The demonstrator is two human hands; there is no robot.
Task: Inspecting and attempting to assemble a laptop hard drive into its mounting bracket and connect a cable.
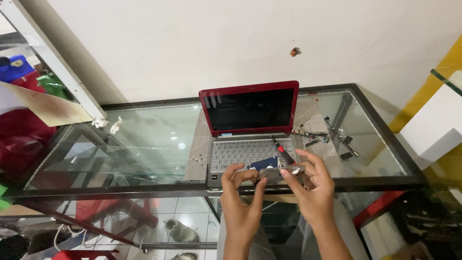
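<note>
hands (276, 190) | flat silvery metal drive (281, 173) | red-lidded laptop (250, 127)

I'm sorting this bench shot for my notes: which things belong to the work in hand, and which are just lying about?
In hand:
left hand and right hand on a silvery flat part
red laptop
red-handled screwdriver on its keyboard

Lying about:
small loose parts
crumpled paper bits
shoes below the glass table

I count one red laptop (249, 126) open on one glass table (144, 144), one screwdriver (282, 149) across its keyboard, one flat metal part (279, 174) between my two hands, left hand (240, 204), right hand (314, 190), two paper scraps (108, 124), one scatter of small parts (329, 135), uncountable.
</note>
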